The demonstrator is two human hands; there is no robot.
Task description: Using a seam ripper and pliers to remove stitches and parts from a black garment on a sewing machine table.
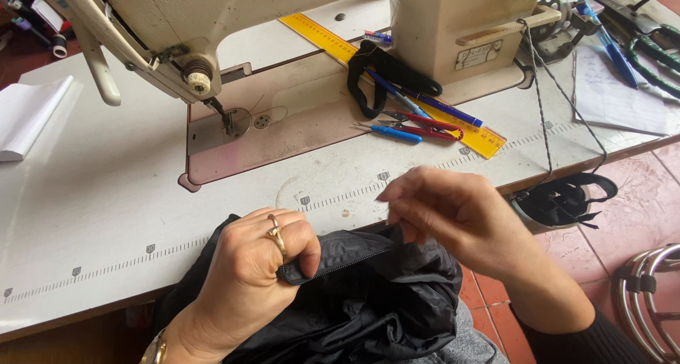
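Observation:
A crumpled black fabric piece (386, 304) with a black zipper (347, 263) along its top edge lies in my lap at the table's front edge. My left hand (255, 272), wearing a ring, pinches the zipper's left end between thumb and fingers. My right hand (460, 219) hovers over the fabric's right end, fingertips curled together and touching the edge; whether it grips the cloth is hidden. Behind them stands a cream sewing machine (212, 24) with its needle (228, 123) over the metal plate.
On the white table (106, 201) lie a yellow ruler (397, 81), blue and red thread snips (414, 130), a blue pen (443, 109), a black strap (375, 74), white folded material (25, 112) at left and paper (613, 95) at right. A cord (542, 109) hangs down over a red tiled floor.

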